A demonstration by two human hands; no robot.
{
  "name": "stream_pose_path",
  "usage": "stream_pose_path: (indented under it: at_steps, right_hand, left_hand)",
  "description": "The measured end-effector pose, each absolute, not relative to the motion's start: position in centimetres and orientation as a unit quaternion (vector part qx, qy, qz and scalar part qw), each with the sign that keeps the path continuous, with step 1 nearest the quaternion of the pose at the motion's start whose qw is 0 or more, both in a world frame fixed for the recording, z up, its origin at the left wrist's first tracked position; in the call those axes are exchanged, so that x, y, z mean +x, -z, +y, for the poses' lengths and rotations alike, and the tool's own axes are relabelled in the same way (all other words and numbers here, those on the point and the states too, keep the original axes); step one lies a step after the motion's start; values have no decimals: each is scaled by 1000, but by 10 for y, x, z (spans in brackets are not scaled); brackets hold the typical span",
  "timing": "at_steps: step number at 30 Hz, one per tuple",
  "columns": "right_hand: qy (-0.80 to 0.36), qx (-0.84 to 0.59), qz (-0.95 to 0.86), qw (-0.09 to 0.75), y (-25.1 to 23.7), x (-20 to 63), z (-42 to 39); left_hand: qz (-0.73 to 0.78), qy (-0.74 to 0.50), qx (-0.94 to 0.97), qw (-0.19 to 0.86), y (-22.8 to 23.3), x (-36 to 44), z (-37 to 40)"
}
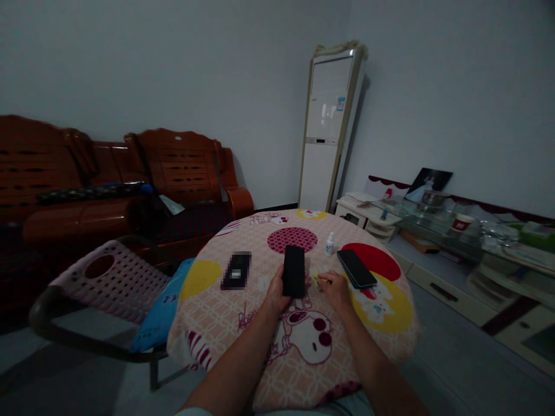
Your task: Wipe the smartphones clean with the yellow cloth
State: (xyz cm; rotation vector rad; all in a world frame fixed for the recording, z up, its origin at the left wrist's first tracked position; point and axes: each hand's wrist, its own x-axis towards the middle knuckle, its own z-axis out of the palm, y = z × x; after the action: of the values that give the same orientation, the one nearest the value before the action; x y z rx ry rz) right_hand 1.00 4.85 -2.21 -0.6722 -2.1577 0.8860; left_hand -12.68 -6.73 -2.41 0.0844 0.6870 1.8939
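My left hand [276, 292] is closed around a black smartphone [294, 271], held upright over the table with its dark face toward me. Just to its right, my right hand [336, 289] pinches a small yellow item [321, 279], too small to identify. A little white spray bottle [330, 244] stands behind my right hand. Beyond that hand, on the right, a second dark smartphone [356, 268] lies flat on the cloth. To the left lies a dark flat rectangular object [236, 270], blurred by pixelation.
A patterned pink tablecloth [269, 323] covers the round table. On the left is a woven chair [117, 277] with a blue cushion [162, 312]. Wooden seats [177, 167] line the wall. A tall white air conditioner [327, 127] and a glass-topped cabinet [433, 222] stand behind and right.
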Motion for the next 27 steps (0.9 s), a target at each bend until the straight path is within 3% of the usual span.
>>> stream_pose_path:
  at_steps: [3,5,14,27]
  right_hand:
    - [-332,-247,-780,470,10,-7,44]
    - [-319,-216,-774,503,5,-21,34]
    - [-106,-72,-899,419,22,-40,-2]
    - [-92,-173,-838,510,21,-30,37]
  left_hand:
    - [297,-772,44,561,24,-124,-65]
    - [303,-765,42,566,22,-122,-64]
    - [321,-776,2,543,16,-116,-64]
    - [390,-678,126,610,16,-101,-70]
